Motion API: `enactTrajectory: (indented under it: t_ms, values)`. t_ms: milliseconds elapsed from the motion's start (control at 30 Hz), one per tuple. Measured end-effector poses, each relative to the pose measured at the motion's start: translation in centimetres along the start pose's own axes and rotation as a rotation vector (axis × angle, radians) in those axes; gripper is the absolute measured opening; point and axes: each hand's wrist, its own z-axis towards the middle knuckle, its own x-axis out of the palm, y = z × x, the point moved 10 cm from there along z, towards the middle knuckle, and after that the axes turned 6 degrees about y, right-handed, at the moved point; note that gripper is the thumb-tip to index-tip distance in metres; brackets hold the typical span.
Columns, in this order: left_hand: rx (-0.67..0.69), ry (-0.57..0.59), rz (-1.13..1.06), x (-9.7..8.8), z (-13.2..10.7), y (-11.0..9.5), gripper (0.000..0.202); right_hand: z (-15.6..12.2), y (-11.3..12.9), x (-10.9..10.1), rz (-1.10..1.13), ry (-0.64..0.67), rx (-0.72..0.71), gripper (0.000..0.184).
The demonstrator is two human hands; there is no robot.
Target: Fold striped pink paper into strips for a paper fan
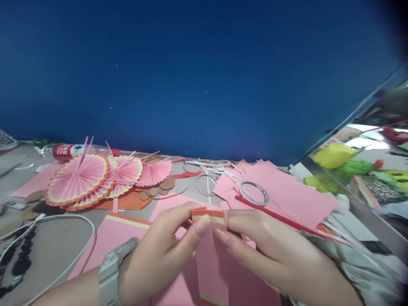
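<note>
Both hands pinch the top edge of a pink paper strip (210, 263) with an orange and cream border, folded at its upper end. My left hand (159, 255), with a grey wristwatch (111, 272) on the wrist, grips the fold from the left with thumb and fingers closed. From the right, my right hand (274, 255) holds the same fold, fingers pressed together. A second bordered pink sheet (111, 238) lies flat under my left hand.
Several finished pink pleated paper fans (95, 176) lie at the back left, with cardboard discs (159, 187) beside them. Pink sheets (280, 191) with a tape ring (254, 192) lie at the right. A white cable (63, 229) and a bottle (73, 151) are at left.
</note>
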Motion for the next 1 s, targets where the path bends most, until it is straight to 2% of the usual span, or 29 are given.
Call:
enactTrajectory:
  t_ms: [100,233,467,633,767,1000]
  values:
    - [0.044,0.01,0.057,0.1,0.0,-0.6,0.023,-0.2,-0.1,-0.1,-0.024,-0.056,0.051,0.029]
    - [0.053,0.02,0.088,0.3,-0.2,-1.1,0.028,0.0,0.3,0.0,-0.065,-0.123,0.042,0.027]
    - [-0.004,0.046,0.171,0.5,-0.3,-1.2,0.018,-0.8,1.9,-1.0,-0.196,-0.331,-0.062,0.024]
    - [0.01,0.084,0.302,1.0,-0.4,-1.4,0.019,-1.6,3.7,-1.0,-0.409,-0.503,-0.161,0.021]
    - [0.076,0.068,0.451,1.2,-0.8,-2.3,0.023,-1.9,4.3,-0.5,-0.499,-0.526,-0.155,0.023]
    - [0.203,0.029,0.565,1.4,-0.8,-3.6,0.025,-2.0,4.6,-0.2,-0.526,-0.551,-0.171,0.027]
